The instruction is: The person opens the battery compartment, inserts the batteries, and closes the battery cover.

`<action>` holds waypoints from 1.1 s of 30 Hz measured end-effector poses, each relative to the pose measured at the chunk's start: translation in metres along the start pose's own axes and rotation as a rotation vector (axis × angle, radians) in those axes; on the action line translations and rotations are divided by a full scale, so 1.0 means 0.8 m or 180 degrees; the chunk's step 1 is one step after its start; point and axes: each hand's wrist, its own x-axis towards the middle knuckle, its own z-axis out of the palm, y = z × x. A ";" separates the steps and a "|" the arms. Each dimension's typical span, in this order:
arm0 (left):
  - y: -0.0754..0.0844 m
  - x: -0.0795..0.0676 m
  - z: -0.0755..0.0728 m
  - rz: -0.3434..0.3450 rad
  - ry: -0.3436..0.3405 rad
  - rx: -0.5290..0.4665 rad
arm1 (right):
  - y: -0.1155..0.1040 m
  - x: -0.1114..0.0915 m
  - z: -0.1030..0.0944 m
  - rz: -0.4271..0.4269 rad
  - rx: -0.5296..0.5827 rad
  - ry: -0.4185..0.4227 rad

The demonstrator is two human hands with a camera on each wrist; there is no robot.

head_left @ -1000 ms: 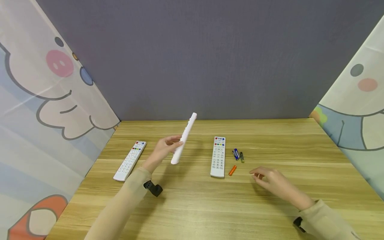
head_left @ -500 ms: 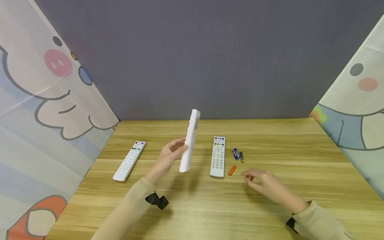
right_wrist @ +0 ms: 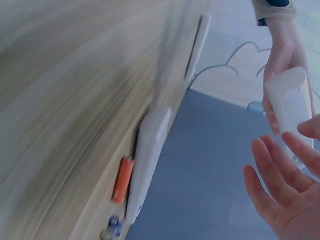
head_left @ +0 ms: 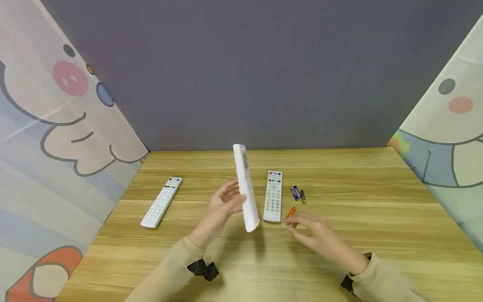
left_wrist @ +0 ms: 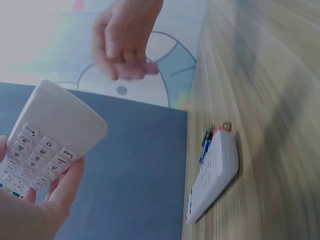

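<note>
My left hand (head_left: 220, 209) grips a white remote control (head_left: 245, 184) by its sides, thumb on the near edge, and holds it up above the table with its back turned rightward. Its keypad side (left_wrist: 42, 152) shows in the left wrist view. Lower right of it, my right hand (head_left: 317, 235) hovers with loosely bent fingers and nothing between them. In the head view its fingertips overlap the lower end of an orange battery (head_left: 292, 212). From the right wrist, that battery (right_wrist: 123, 180) lies on the wood, apart from the spread fingers (right_wrist: 272, 170).
A second white remote (head_left: 273, 197) lies keypad up beside the orange battery. Behind that battery are blue batteries (head_left: 295, 192) and a dark green one (head_left: 303, 196). Another remote (head_left: 161, 202) rests at the table's left. A grey panel (head_left: 264, 75) stands along the back edge.
The left hand has moved right and nearer, turning the remote so its back shows. The right hand has come left, up to the orange battery in the head view.
</note>
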 end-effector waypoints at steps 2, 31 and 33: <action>-0.001 -0.003 0.003 0.0044 -0.0039 -0.0061 | -0.004 0.002 0.005 0.0063 0.0050 0.0045; -0.017 -0.027 0.040 0.0385 0.0263 -0.0336 | -0.034 0.017 0.038 0.1432 0.2149 0.0257; -0.018 -0.028 0.042 0.0391 0.0294 -0.0333 | -0.035 0.017 0.039 0.1512 0.2154 0.0257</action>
